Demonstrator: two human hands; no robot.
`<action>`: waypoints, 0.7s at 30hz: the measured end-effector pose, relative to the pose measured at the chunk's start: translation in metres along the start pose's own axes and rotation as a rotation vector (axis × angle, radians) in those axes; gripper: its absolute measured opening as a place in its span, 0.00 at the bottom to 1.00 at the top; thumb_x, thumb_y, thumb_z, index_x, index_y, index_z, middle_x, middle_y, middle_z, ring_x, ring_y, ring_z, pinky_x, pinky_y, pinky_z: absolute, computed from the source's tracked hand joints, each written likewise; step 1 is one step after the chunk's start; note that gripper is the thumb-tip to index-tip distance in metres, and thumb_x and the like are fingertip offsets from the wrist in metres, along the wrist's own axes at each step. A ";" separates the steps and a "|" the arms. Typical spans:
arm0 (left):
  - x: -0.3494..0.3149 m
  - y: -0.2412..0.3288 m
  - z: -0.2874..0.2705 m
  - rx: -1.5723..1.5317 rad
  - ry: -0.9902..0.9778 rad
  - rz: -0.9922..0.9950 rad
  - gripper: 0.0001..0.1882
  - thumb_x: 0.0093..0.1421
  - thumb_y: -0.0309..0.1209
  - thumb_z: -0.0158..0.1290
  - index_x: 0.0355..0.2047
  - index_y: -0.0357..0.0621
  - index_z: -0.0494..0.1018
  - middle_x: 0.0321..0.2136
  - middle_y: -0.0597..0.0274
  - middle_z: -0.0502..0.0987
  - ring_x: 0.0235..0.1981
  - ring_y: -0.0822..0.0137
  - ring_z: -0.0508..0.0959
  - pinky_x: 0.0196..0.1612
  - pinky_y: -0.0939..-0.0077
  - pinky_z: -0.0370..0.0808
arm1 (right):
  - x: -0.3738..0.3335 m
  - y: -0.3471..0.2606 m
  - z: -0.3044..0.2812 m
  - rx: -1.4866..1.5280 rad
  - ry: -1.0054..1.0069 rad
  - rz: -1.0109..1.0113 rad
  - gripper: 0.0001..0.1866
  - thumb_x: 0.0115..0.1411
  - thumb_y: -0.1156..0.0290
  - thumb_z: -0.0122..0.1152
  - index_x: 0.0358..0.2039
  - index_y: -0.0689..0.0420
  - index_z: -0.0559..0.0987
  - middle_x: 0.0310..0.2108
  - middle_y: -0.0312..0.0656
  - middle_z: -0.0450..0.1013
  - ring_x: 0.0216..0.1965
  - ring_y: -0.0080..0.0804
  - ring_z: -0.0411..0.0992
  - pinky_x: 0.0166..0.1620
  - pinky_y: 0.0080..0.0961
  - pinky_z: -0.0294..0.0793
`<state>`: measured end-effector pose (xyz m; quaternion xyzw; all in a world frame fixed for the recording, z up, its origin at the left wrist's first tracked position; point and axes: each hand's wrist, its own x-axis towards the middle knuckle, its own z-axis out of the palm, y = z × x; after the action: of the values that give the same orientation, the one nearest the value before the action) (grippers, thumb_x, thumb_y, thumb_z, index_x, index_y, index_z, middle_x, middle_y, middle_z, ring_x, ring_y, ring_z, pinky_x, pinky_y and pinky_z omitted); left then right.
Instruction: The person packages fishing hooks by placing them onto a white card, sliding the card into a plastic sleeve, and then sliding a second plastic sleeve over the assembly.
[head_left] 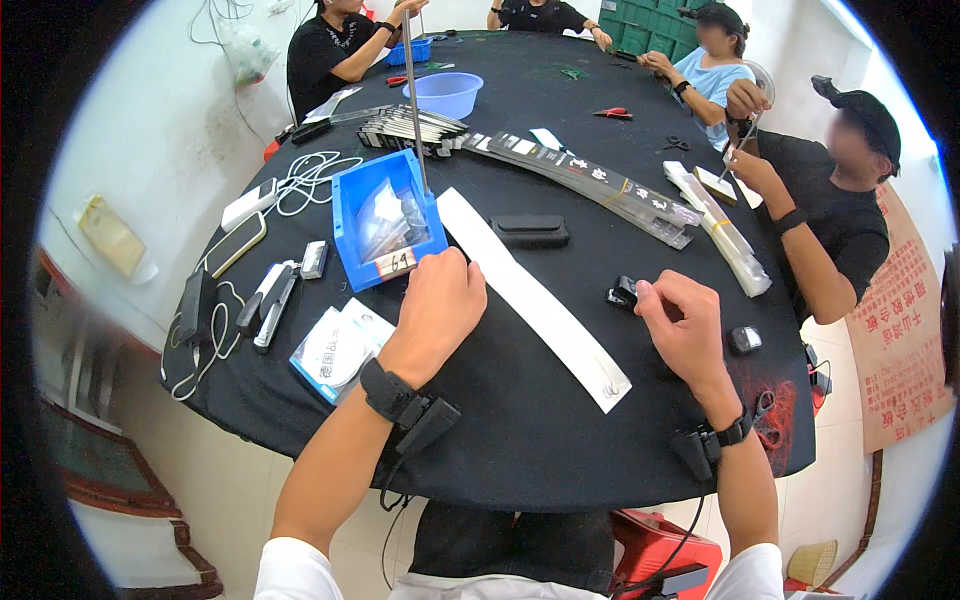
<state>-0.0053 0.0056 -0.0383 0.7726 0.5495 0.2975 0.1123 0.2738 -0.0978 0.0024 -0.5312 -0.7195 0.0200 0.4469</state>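
Note:
My left hand [445,305] is closed in a fist at the near right corner of a blue plastic bin [355,235]. Its fingers face away, so I cannot make out what they hold. Clear plastic bags [392,222] lie in the bin. A thin metal rod [417,110] rises beside the bin's right wall; whether it reaches my left hand is hidden. My right hand [685,315] is raised over the table, thumb and fingers curled together, next to a small black object [622,292]. Anything in that grip is too small to name. Between my hands lies a long white paper strip [535,300].
A stapler [270,305], white cables [310,180] and a disc-shaped packet [335,345] are on the left. Beyond lie a black case [530,231], long packaged strips [590,185] and a purple basin [445,95]. Red thread [775,415] sits at right. Several people work around the table.

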 end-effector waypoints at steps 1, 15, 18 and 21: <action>0.002 -0.003 0.006 -0.047 0.022 -0.004 0.15 0.66 0.30 0.53 0.30 0.26 0.78 0.20 0.38 0.79 0.16 0.47 0.79 0.29 0.57 0.79 | 0.000 -0.001 -0.001 -0.014 -0.007 -0.007 0.15 0.63 0.72 0.65 0.21 0.64 0.74 0.18 0.43 0.66 0.16 0.33 0.64 0.23 0.31 0.61; 0.012 -0.004 0.017 -0.258 0.042 -0.111 0.13 0.64 0.31 0.56 0.34 0.27 0.79 0.17 0.52 0.80 0.14 0.63 0.79 0.25 0.67 0.76 | -0.004 -0.008 0.002 0.019 -0.028 -0.070 0.16 0.63 0.73 0.65 0.20 0.63 0.73 0.17 0.43 0.64 0.16 0.33 0.63 0.23 0.31 0.60; 0.013 -0.006 0.015 -0.297 0.023 -0.097 0.13 0.64 0.31 0.56 0.34 0.28 0.79 0.18 0.53 0.81 0.16 0.66 0.79 0.26 0.68 0.76 | -0.003 -0.009 0.003 0.043 -0.035 -0.046 0.16 0.63 0.73 0.65 0.20 0.63 0.73 0.17 0.43 0.65 0.17 0.33 0.64 0.23 0.31 0.60; 0.014 -0.007 0.018 -0.270 0.067 -0.015 0.12 0.63 0.31 0.56 0.34 0.29 0.78 0.20 0.53 0.81 0.19 0.65 0.80 0.28 0.68 0.76 | -0.003 -0.008 0.002 0.022 -0.027 -0.050 0.15 0.63 0.72 0.64 0.21 0.63 0.74 0.18 0.43 0.66 0.17 0.33 0.64 0.23 0.32 0.61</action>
<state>0.0026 0.0234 -0.0517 0.7359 0.5135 0.3937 0.1991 0.2661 -0.1024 0.0036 -0.5079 -0.7381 0.0241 0.4435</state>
